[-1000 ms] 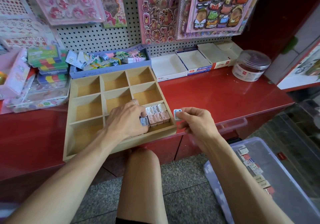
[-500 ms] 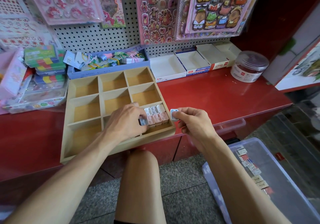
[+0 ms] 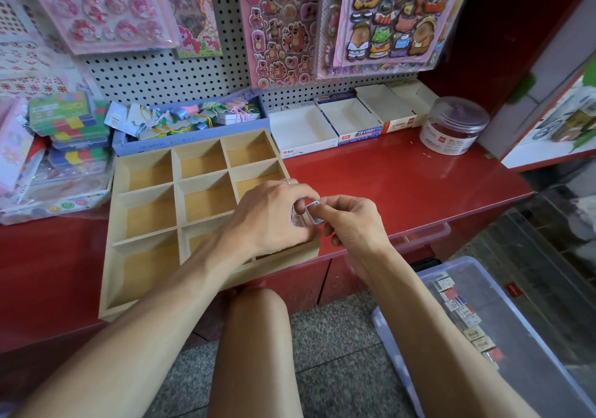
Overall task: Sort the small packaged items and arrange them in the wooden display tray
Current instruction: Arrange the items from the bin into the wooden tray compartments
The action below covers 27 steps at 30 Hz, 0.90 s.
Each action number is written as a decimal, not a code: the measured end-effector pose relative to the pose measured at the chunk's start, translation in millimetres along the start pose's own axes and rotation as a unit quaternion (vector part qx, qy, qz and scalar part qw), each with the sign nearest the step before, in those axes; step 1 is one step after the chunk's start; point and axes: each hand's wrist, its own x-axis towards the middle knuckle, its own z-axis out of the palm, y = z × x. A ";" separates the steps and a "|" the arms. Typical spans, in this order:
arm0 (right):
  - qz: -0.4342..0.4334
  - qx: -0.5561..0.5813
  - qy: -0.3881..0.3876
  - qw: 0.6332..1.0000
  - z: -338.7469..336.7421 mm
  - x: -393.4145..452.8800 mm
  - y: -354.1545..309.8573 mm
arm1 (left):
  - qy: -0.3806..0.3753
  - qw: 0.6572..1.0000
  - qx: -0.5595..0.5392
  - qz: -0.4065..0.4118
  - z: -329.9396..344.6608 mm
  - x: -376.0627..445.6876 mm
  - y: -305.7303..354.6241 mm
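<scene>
Right hand (image 3: pixel 350 224) pinches 1 small blue-rimmed white packet (image 3: pixel 313 213) against the left hand's (image 3: pixel 274 220) curled fingers over the pale wooden tray (image 3: pixel 145 198).

One wooden display tray (image 3: pixel 145 211) sits on the red bench (image 3: pixel 403 185), split into nine compartments. Behind the tray stand four open white cardboard boxes (image 3: pixel 303 132) in a row, one blue bin (image 3: pixel 190 140) of tags and one clear round jar (image 3: pixel 453 125). Two hands meet at the tray's near right corner, with one small blue-edged packet (image 3: pixel 312 213) between them. One clear plastic tub (image 3: pixel 503 337) sits on the floor below.
</scene>
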 end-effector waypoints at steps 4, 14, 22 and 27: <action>-0.002 -0.012 0.006 1.000 -1.3 0.7 -1.2 | 0.022 1.000 0.009 -0.005 3.7 1.6 0.6; 0.020 -0.016 0.110 0.994 -60.3 1.7 7.1 | -0.038 0.990 0.082 -0.108 12.3 12.5 -25.6; 0.031 0.002 0.182 0.983 -106.5 -5.4 20.1 | -0.030 0.987 0.107 -0.118 19.4 16.9 -24.6; 0.039 0.002 0.196 0.980 -115.2 -8.2 29.1 | -0.046 0.986 0.103 -0.119 14.9 17.1 -21.7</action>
